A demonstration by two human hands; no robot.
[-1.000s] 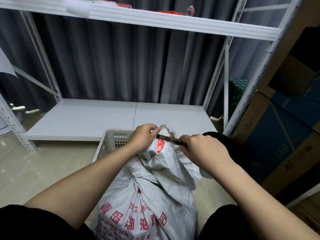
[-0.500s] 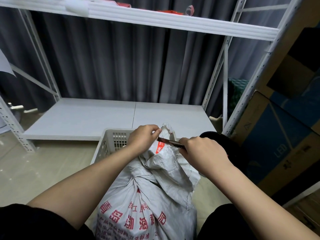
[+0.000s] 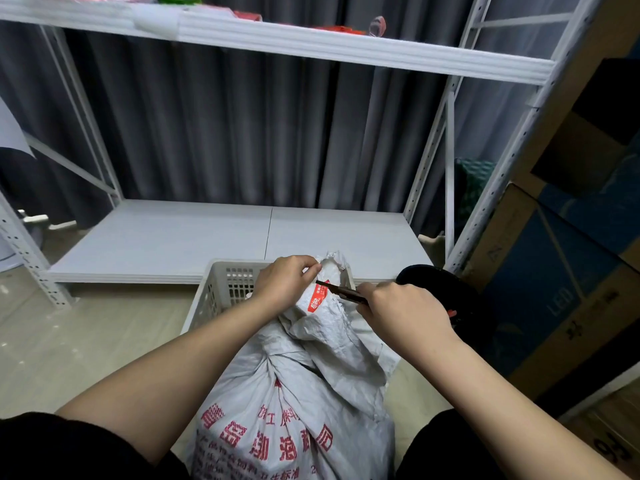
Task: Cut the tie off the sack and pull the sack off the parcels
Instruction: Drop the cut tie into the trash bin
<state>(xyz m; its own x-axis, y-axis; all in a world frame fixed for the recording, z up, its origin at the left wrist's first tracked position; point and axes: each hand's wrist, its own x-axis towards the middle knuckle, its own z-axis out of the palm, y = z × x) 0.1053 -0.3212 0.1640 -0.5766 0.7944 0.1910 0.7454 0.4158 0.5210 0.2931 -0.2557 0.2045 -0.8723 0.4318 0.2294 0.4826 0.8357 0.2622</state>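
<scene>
A white woven sack (image 3: 294, 410) with red print stands between my knees, its neck bunched and twisted upward. My left hand (image 3: 285, 284) pinches the top of the neck (image 3: 330, 271). My right hand (image 3: 403, 311) grips a pair of scissors whose dark blades (image 3: 341, 292) point left and touch the neck just below my left fingers. A red part of the scissors' handle shows behind my right hand. The tie itself is hidden in the folds, and no parcels show.
A white slotted plastic crate (image 3: 227, 289) stands right behind the sack. Beyond it is the low white shelf board (image 3: 214, 237) of a metal rack. A black round stool (image 3: 446, 292) and cardboard boxes (image 3: 561, 271) stand at the right.
The scissor blades have edged left along the sack's neck toward my left fingers. Both hands have stayed almost where they were.
</scene>
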